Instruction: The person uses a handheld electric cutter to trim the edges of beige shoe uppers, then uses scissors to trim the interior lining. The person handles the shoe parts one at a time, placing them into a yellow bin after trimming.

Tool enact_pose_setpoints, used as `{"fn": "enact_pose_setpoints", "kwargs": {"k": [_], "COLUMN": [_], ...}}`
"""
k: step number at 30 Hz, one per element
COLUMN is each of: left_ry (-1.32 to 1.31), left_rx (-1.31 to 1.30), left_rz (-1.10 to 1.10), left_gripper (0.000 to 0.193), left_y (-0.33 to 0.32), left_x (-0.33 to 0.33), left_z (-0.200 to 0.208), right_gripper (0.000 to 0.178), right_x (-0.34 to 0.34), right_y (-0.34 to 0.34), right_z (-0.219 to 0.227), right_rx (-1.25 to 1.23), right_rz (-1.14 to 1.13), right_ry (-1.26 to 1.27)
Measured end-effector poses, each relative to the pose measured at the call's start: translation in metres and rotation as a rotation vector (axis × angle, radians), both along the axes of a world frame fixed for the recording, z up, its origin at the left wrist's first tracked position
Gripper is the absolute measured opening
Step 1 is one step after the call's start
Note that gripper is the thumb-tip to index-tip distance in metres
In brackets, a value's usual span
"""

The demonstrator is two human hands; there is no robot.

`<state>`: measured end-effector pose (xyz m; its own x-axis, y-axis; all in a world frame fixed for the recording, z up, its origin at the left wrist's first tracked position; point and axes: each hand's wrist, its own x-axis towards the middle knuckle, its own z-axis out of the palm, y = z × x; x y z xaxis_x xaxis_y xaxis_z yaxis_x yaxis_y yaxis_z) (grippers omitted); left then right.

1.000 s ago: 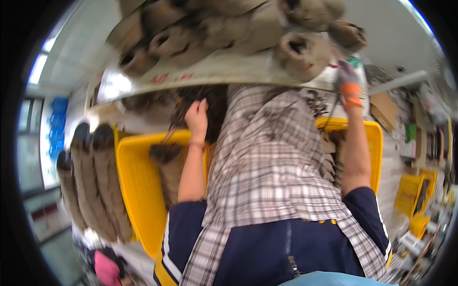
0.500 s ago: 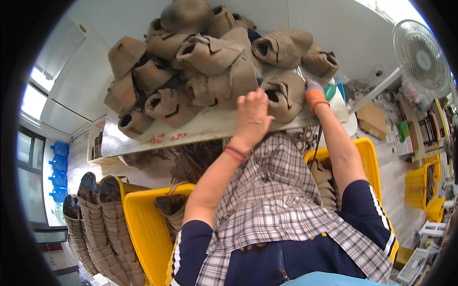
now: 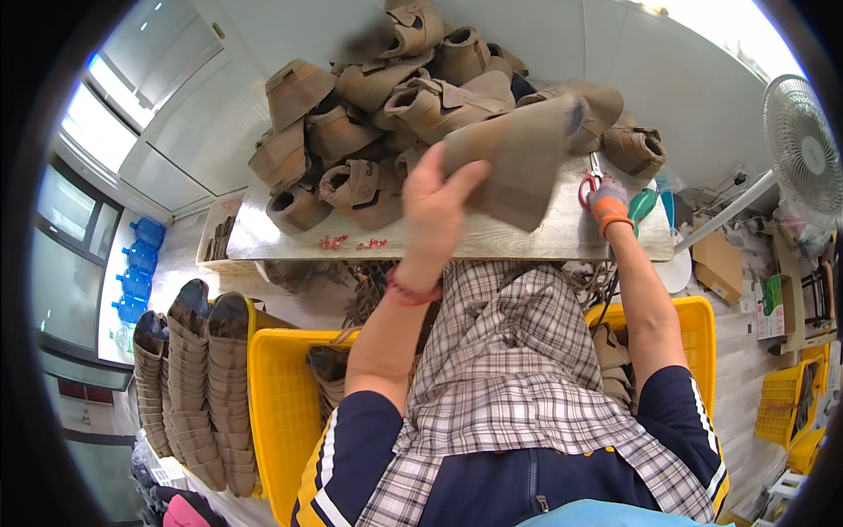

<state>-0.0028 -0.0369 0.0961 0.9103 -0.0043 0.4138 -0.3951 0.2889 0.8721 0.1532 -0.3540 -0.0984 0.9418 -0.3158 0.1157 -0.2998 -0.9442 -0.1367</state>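
In front of me, above the table [image 3: 413, 246], a brown flared bell boot [image 3: 518, 158] hangs tilted, smeared by motion. My left hand [image 3: 435, 198] grips its narrower left end, thumb across the near side. To the right, my right hand [image 3: 606, 198], in a grey glove with an orange cuff, rests on the table. Its fingers close on the red-handled scissors [image 3: 588, 186], whose blades point away from me. A heap of similar bell boots [image 3: 360, 189], with straps and padded collars, covers the far left and back of the table.
A green-handled tool [image 3: 644, 204] lies right of my right hand. Yellow crates [image 3: 281, 413] holding brown pieces stand on both sides of my lap. Stacked brown pieces [image 3: 230, 386] rise at the left. A white fan [image 3: 801, 132] stands at the right, near a cardboard box [image 3: 716, 263].
My left hand has lifted a bell boot off the table and turned it. The scissors by my right hand have come into sight. The whole view has shifted somewhat.
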Motion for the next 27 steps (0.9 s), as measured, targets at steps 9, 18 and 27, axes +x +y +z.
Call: {"fn": "enact_pose_setpoints", "kwargs": {"k": [9, 18, 27], "left_ry": [0.885, -0.149, -0.222], "left_rx": [-0.271, 0.916, 1.054], "left_rz": [-0.286, 0.629, 0.613], "left_gripper": [0.039, 0.016, 0.016], "left_y": [0.099, 0.071, 0.009], "left_x": [-0.098, 0.019, 0.104], "left_z": [-0.190, -0.144, -0.122], "right_gripper": [0.030, 0.041, 0.039], "right_x": [-0.001, -0.014, -0.012], "right_y": [0.016, 0.010, 0.013], "right_z": [0.002, 0.001, -0.004], "right_rx": [0.195, 0.188, 0.176], "right_rz": [-0.017, -0.055, -0.054], "right_ry": [-0.044, 0.068, 0.030]}}
